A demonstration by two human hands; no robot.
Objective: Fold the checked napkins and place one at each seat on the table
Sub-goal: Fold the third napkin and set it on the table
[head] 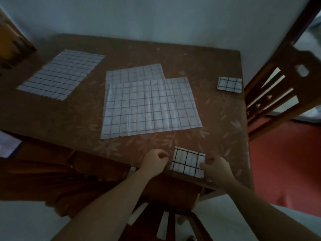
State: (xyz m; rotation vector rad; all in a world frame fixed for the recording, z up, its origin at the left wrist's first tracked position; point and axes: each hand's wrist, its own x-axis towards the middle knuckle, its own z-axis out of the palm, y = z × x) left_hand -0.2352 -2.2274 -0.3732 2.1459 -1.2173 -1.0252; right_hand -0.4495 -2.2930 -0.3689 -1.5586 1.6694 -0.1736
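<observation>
Napkins in a white-and-dark check lie across your bench [69,122], which wears a brown cloth with a pale flower pattern. The one you are working on, a folded napkin [187,161], sits at the near edge of the bench, just above the chair [173,214] pushed in below you. Your right hand [215,166] has its grip closed on that napkin: thumb and fingers pinch its right edge. Your left hand [154,161] rests beside the napkin's left edge with its fingers curled; the picture is too dim to tell whether that grip has any cloth in it or merely touches the edge.

A second folded napkin [229,84] lies at the right edge of the bench, in front of the wooden chair back [272,94] that stands at that side. In the middle of the bench a large unfolded napkin [151,106] lies flat, and it overlaps the near part of another unfolded napkin [135,73] behind it. Well apart to the left, a further flat napkin [60,73] lies spread near the far left corner of the bench. An orange-brown object [10,42] stands at the far left, too blurred to identify. Red floor [284,162] shows to your right.
</observation>
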